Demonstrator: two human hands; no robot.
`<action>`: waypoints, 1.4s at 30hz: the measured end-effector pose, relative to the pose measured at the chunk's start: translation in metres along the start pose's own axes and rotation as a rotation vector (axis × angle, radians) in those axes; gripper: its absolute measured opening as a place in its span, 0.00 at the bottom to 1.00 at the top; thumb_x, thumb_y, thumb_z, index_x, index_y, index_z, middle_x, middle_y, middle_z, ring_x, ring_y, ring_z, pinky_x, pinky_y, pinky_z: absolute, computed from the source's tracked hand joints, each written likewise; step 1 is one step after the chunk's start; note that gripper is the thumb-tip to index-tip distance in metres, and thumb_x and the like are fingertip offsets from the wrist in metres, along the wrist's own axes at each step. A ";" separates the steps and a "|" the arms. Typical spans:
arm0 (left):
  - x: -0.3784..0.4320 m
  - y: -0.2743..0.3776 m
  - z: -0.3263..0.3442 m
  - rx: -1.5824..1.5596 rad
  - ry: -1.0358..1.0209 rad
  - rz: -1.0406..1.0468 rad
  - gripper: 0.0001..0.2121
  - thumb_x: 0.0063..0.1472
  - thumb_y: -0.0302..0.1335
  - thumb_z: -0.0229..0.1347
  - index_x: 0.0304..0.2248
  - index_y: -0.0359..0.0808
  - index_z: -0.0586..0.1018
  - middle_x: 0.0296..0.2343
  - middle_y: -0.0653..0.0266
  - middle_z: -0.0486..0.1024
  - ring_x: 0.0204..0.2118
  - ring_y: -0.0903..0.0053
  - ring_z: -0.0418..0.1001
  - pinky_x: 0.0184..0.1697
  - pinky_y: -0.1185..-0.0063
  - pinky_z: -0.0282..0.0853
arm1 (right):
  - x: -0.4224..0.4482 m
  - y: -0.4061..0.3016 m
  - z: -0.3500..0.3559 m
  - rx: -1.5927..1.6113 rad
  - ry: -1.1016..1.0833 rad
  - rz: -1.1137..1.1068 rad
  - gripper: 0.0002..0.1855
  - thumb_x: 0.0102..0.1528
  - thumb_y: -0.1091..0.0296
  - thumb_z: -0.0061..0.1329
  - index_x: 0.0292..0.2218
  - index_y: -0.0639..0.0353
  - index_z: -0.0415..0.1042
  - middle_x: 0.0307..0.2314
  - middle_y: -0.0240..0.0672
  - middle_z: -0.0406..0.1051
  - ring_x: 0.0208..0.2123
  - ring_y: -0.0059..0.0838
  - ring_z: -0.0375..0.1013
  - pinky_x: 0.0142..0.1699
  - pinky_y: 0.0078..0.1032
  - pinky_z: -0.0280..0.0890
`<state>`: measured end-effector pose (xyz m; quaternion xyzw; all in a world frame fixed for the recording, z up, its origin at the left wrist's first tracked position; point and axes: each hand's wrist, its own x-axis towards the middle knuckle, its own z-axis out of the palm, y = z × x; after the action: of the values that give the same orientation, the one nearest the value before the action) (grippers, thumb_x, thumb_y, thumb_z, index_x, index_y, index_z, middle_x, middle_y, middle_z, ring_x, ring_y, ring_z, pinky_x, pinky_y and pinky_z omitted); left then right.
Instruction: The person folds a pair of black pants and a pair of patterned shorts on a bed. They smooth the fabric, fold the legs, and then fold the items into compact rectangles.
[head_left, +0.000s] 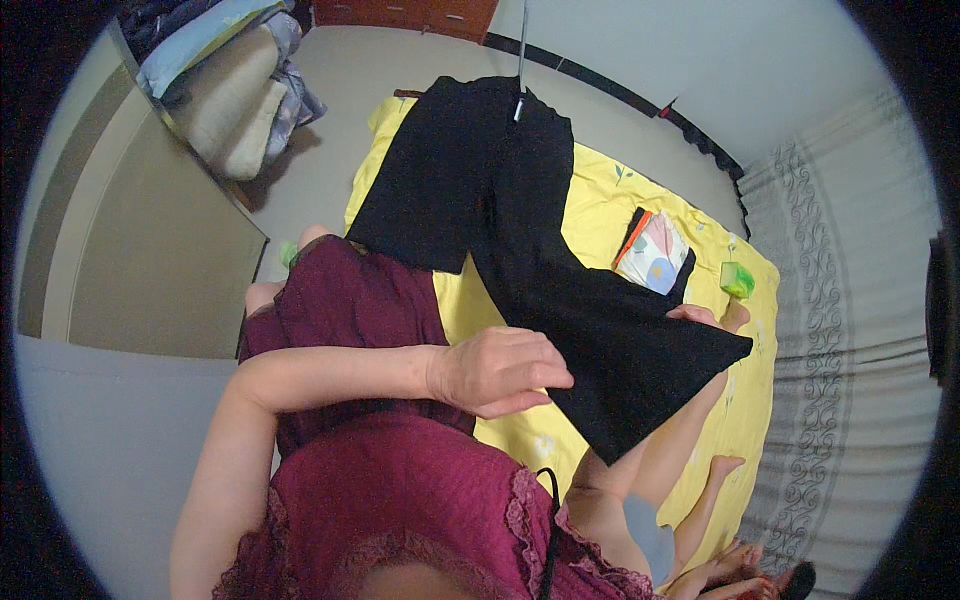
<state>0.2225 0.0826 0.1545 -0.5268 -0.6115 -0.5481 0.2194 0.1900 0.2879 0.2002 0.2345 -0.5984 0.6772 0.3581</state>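
Note:
A pair of black trousers (517, 217) lies spread over the bed, its waist at the far end. One leg bends to the right towards me, its hem loose. My left hand (502, 373) reaches across from the left, palm down, and pinches one edge of that leg between thumb and fingers. At the leg's far edge, my right hand (691, 313) grips the cloth, with only some fingers showing. The black cloth hides the rest of that hand and part of its arm.
Under the trousers is a yellow bed sheet (600, 195). Folded printed clothing (655, 255) and a green packet (737, 280) lie at right. Another person's bare leg (701, 495) stretches along the bed's right side. A thin cord or rod (523, 45) hangs over the waistband. Bedding (225, 97) is piled at upper left.

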 end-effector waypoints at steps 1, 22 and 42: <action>0.002 0.000 0.002 0.015 0.015 0.003 0.16 0.45 0.20 0.57 0.36 0.34 0.69 0.29 0.59 0.69 0.28 0.66 0.70 0.29 0.74 0.67 | -0.001 0.001 -0.001 -0.019 0.006 -0.003 0.16 0.54 0.64 0.34 0.28 0.69 0.67 0.23 0.42 0.68 0.27 0.29 0.67 0.34 0.24 0.64; 0.032 -0.010 0.009 0.381 0.137 0.065 0.08 0.42 0.21 0.57 0.25 0.32 0.73 0.26 0.61 0.69 0.28 0.67 0.72 0.27 0.78 0.69 | -0.032 0.036 0.055 0.117 0.209 0.163 0.14 0.54 0.71 0.45 0.40 0.63 0.59 0.34 0.40 0.66 0.35 0.25 0.67 0.41 0.21 0.65; 0.023 -0.010 0.002 0.124 0.174 -0.152 0.11 0.45 0.19 0.57 0.30 0.29 0.71 0.32 0.54 0.71 0.31 0.65 0.73 0.31 0.77 0.70 | -0.025 0.021 0.075 0.009 0.192 0.201 0.03 0.56 0.77 0.39 0.32 0.66 0.65 0.30 0.35 0.66 0.33 0.21 0.65 0.41 0.18 0.60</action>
<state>0.2060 0.0949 0.1691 -0.4146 -0.6612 -0.5680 0.2616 0.1813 0.2082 0.1807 0.1091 -0.5786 0.7318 0.3431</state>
